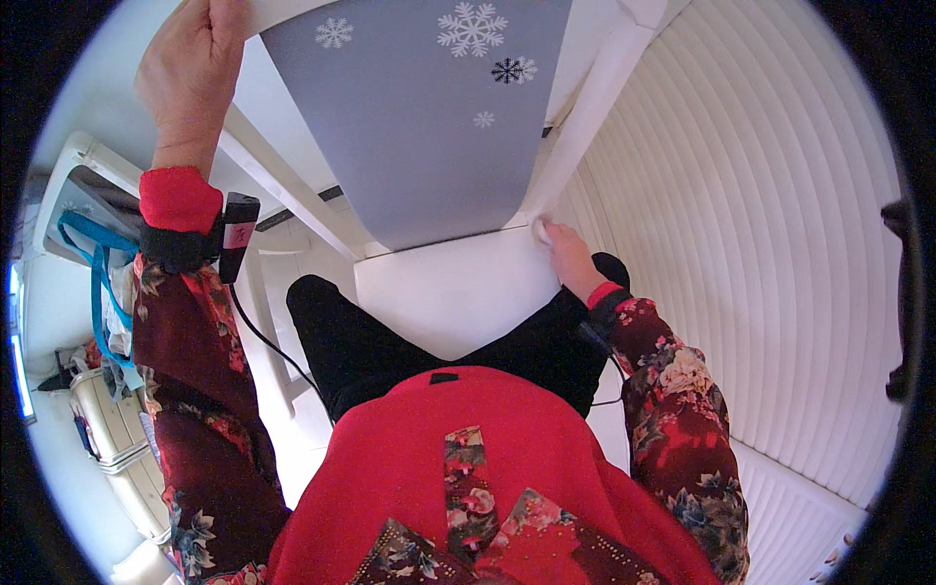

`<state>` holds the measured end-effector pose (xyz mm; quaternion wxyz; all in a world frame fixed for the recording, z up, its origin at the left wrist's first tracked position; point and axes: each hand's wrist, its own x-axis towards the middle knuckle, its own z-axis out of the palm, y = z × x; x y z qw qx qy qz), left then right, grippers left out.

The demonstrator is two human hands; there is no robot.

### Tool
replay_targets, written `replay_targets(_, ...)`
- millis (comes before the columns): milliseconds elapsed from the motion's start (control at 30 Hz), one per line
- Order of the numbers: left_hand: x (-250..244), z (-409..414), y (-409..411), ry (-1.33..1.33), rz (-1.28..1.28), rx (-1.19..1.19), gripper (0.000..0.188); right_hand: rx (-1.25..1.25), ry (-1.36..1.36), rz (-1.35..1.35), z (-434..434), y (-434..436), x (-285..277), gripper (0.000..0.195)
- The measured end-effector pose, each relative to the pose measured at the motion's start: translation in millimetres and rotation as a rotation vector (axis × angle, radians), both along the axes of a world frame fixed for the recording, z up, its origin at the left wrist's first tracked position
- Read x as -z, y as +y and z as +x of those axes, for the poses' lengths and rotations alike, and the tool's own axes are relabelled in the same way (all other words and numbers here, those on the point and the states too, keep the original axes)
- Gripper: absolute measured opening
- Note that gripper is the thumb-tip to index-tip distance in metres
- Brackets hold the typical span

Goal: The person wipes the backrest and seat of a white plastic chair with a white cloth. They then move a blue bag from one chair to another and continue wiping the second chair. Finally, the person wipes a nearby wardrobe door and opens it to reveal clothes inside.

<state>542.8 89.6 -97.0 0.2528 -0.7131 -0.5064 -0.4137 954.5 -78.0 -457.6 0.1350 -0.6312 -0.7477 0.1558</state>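
Observation:
Before me stands a white-framed chair whose grey backrest (417,124) carries a printed snowflake pattern. Its white seat (453,285) lies between my knees. At the upper left, my left hand (194,80) is closed around the corner of the chair's top rail (281,10); its fingertips are partly cut off by the picture's edge. My right hand (574,256) pinches a small white cloth (542,230), slightly blurred, against the back right corner of the seat, where the right back post (589,121) meets it.
A ribbed white panel (731,183) rises close on the right. To the left is another chair (84,150) with a teal-handled bag (95,252) on it. Farther back stands a pale wooden cabinet (110,417). A black cable (267,340) runs from a device (239,238) on my left wrist.

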Motion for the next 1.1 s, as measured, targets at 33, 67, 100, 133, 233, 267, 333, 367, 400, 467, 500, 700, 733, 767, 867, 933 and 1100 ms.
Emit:
replay_targets(33, -3.9, 3.8, -5.0, -0.026, -0.034, -0.004, 0.043, 0.008, 0.024, 0.013, -9.6, 1.8, -5.9, 0.034)
replay_targets(67, -7.7, 5.7, -9.0, -0.051, -0.067, -0.011, 0.043, 0.013, 0.048, 0.025, -16.9, 2.0, -13.0, 0.035)
replay_targets(100, -11.0, 4.0, -10.6, -0.041, -0.026, -0.001, 0.043, 0.004, 0.027, 0.037, -24.5, 4.5, -12.4, 0.035)
replay_targets(133, -12.3, 1.3, -10.5, -0.029, 0.015, 0.005, 0.043, -0.007, 0.007, 0.05, -31.9, 6.1, -9.1, 0.035)
replay_targets(233, -21.0, 20.0, -20.0, -0.025, 0.105, 0.083, 0.032, -0.033, -0.077, 0.012, -38.5, 16.6, -2.3, 0.033)
replay_targets(267, -12.1, 46.8, -10.0, -0.083, 0.081, 0.201, 0.03, 0.029, -0.129, -0.03, -26.4, 6.7, 5.5, 0.032)
replay_targets(333, -24.8, 53.3, -23.0, -0.078, 0.064, 0.186, 0.034, -0.024, -0.218, -0.06, -31.8, 19.2, 6.2, 0.03)
replay_targets(367, -28.2, 56.3, -28.6, -0.077, 0.072, 0.15, 0.035, -0.049, -0.269, -0.077, -33.5, 24.2, 6.1, 0.029)
replay_targets(400, -33.4, 53.5, -33.9, -0.084, 0.056, 0.156, 0.035, -0.027, -0.254, -0.088, -38.0, 26.6, -0.1, 0.028)
replay_targets(467, -43.0, 48.2, -43.2, -0.069, 0.053, 0.132, 0.035, 0.026, -0.226, -0.115, -45.6, 31.0, -12.3, 0.025)
replay_targets(500, -47.6, 51.0, -45.1, -0.055, 0.073, 0.126, 0.035, 0.029, -0.184, -0.084, -37.9, 34.2, -4.7, 0.024)
replay_targets(700, -42.1, 55.4, -32.9, -0.031, 0.175, 0.161, 0.034, -0.121, -0.316, -0.238, -22.4, 46.8, 11.6, 0.022)
replay_targets(733, -40.5, 56.1, -33.4, -0.032, 0.179, 0.153, 0.034, -0.134, -0.288, -0.251, -22.9, 47.6, 11.5, 0.023)
replay_targets(767, -38.8, 56.0, -35.5, -0.019, 0.178, 0.137, 0.033, -0.124, -0.243, -0.222, -26.0, 45.0, 12.7, 0.023)
replay_targets(867, -27.2, 66.8, -25.0, -0.013, 0.176, 0.144, 0.033, 0.0, -0.093, -0.066, -31.2, 17.7, 22.0, 0.026)
replay_targets(933, -30.6, 63.3, -26.3, -0.003, 0.184, 0.116, 0.032, -0.041, 0.046, -0.123, -58.0, 10.5, 18.6, 0.025)
replay_targets(1100, -42.7, 67.2, -30.2, -0.023, 0.188, 0.12, 0.032, -0.356, 0.263, -0.265, -134.3, -15.5, -25.1, 0.038)
